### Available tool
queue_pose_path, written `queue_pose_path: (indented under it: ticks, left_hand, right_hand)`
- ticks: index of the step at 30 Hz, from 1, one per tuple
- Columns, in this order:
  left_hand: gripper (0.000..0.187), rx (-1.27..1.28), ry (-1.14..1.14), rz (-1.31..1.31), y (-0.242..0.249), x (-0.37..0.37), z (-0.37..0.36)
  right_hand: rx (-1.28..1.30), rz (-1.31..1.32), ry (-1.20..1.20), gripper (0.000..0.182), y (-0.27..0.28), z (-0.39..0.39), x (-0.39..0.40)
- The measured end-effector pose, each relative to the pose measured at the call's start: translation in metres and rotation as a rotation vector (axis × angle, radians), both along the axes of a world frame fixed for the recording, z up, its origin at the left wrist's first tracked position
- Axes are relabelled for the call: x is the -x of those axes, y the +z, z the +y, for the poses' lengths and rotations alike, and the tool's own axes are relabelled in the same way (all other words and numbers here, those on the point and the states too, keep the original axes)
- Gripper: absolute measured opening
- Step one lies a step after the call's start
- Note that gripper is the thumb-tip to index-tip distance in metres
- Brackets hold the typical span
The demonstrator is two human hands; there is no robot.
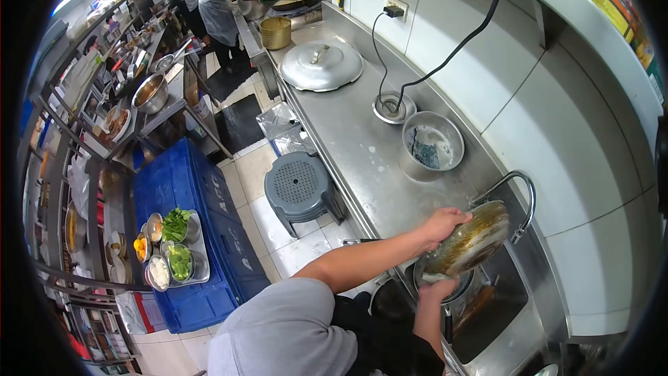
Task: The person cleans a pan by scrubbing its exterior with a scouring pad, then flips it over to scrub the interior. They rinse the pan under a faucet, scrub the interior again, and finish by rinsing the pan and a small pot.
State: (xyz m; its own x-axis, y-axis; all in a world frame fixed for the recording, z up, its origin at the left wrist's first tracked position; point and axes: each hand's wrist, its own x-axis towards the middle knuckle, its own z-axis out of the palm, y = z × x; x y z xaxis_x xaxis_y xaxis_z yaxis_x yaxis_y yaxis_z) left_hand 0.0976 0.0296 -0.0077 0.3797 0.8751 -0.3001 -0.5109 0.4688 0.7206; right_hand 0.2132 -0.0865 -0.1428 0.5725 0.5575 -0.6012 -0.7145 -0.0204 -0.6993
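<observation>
A round greasy metal pan [473,240] is tilted on edge over the sink [511,324], just below the curved faucet [520,191]. My left hand [445,223] grips the pan's upper left rim, its arm reaching in from the grey sleeve. Against the pan's lower edge sits my right hand [435,291], fingers curled on the rim; I cannot tell whether it holds anything else. More dark cookware lies in the sink under the pan.
On the steel counter [362,160] stand a metal bowl [431,145] with a blue-grey sponge, a small dish with a black cable, and a large lid [321,65]. A grey stool [299,184] and blue crates [209,237] with vegetable bowls occupy the floor. Other people work far back.
</observation>
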Motion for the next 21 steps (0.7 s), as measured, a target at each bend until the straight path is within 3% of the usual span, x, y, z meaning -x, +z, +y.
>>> queue_pose_path:
  ticks: [1, 2, 4, 5, 7, 8, 10, 12, 13, 15, 16, 18, 19, 20, 21]
  left_hand:
    - [0.021, 0.002, -0.004, -0.004, -0.003, -0.007, 0.004]
    - [0.021, -0.018, 0.009, 0.005, -0.007, -0.013, 0.007]
    - [0.021, -0.042, 0.017, 0.011, -0.012, -0.015, 0.012]
    - [0.020, -0.039, 0.011, 0.030, -0.015, -0.015, 0.013]
    - [0.019, -0.043, 0.011, 0.048, -0.021, -0.014, 0.019]
    - [0.020, -0.029, 0.019, 0.038, -0.029, -0.015, 0.017]
    - [0.020, -0.019, 0.029, 0.026, -0.022, -0.009, 0.013]
    - [0.020, 0.014, -0.096, 0.152, 0.006, 0.009, -0.005]
    - [0.020, 0.018, -0.098, 0.156, -0.006, 0.007, -0.009]
    - [0.026, -0.002, -0.080, 0.297, -0.044, 0.000, -0.016]
    - [0.026, -0.006, -0.070, 0.297, -0.047, 0.001, -0.021]
    - [0.034, -0.165, -0.129, 0.419, -0.042, 0.003, -0.028]
    - [0.044, -0.123, -0.165, 0.463, -0.023, 0.007, -0.033]
    - [0.044, -0.103, -0.189, 0.463, -0.028, 0.005, -0.043]
    - [0.045, -0.154, -0.176, 0.487, -0.031, 0.000, -0.039]
  right_hand:
    - [0.288, -0.464, -0.072, 0.051, 0.013, -0.001, 0.014]
    - [0.291, -0.466, -0.077, 0.051, 0.019, -0.007, 0.020]
    - [0.014, -1.359, 0.072, 0.047, 0.033, -0.014, 0.025]
    - [0.014, -1.362, 0.068, 0.047, 0.045, -0.015, 0.019]
    - [-0.192, -2.248, 0.364, 0.039, 0.082, -0.003, 0.003]
    - [-0.192, -2.248, 0.366, 0.039, 0.102, 0.006, 0.002]
    - [-0.035, -2.193, 0.678, 0.037, 0.140, 0.043, 0.000]
    - [-0.141, -2.055, 0.376, 0.035, 0.134, 0.093, -0.036]
    - [-0.137, -2.051, 0.378, 0.035, 0.124, 0.106, -0.068]
    - [0.181, -1.170, 0.908, 0.033, 0.104, 0.126, -0.119]
    - [0.171, -1.175, 0.913, 0.033, 0.101, 0.113, -0.110]
    - [0.004, -1.833, 0.712, 0.026, 0.101, 0.082, -0.086]
    - [-0.126, -1.921, 0.678, 0.028, 0.106, 0.074, -0.076]
    - [-0.094, -1.908, 0.688, 0.028, 0.099, 0.064, -0.090]
    - [0.013, -1.503, 0.798, 0.028, 0.095, 0.077, -0.117]
